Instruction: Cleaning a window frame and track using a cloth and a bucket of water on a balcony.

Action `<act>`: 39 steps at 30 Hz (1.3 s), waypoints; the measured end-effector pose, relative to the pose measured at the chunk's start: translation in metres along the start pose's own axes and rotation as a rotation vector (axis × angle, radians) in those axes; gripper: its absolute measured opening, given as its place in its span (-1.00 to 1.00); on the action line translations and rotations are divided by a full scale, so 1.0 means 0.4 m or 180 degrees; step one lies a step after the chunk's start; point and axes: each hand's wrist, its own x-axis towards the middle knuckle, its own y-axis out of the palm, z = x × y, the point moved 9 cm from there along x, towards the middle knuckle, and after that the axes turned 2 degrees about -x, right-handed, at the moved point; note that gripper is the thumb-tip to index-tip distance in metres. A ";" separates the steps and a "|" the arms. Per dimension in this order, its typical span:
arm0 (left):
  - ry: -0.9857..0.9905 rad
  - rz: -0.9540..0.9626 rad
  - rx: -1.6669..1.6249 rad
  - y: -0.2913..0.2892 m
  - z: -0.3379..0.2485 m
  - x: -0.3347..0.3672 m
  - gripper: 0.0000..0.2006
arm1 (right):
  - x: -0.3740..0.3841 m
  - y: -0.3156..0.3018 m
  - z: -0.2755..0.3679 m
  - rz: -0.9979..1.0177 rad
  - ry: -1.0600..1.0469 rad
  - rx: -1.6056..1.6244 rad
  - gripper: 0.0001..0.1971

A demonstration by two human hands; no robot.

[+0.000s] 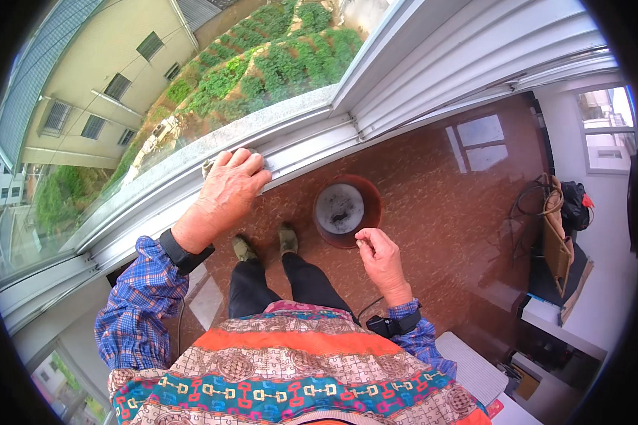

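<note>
My left hand (pixel 230 188) presses down on the white window track (pixel 312 145), fingers curled over a small greyish wad that looks like a cloth (pixel 208 168). Most of that wad is hidden beneath the fingers. Over the floor, my right hand (pixel 383 263) hangs in the air with its fingers curled in; I see nothing held in them. Just beyond it stands a reddish bucket (pixel 373 195) with greyish water and dark bits inside.
Beyond the track, the open window looks out on a yellow building (pixel 85 71) and green garden plots (pixel 283 71). My shoes (pixel 244 248) stand on the glossy reddish-brown floor (pixel 432 212). On the right are a black bag (pixel 575 205), cardboard (pixel 558 258) and a white shelf (pixel 563 340).
</note>
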 end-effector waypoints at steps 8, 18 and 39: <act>-0.0455 -0.0383 -0.0007 -0.032 0.033 -0.029 -0.74 | 0.129 0.052 0.109 0.0149 -0.0203 0.0416 -0.84; -0.0578 -0.0921 -0.1455 -0.030 0.018 0.046 -0.66 | 0.350 0.183 0.194 0.0551 0.0126 0.1736 -0.79; -0.0415 -0.0936 -0.0218 -0.053 0.016 -0.079 -0.57 | 0.363 0.104 0.285 -0.0331 -0.1677 -0.1982 -0.87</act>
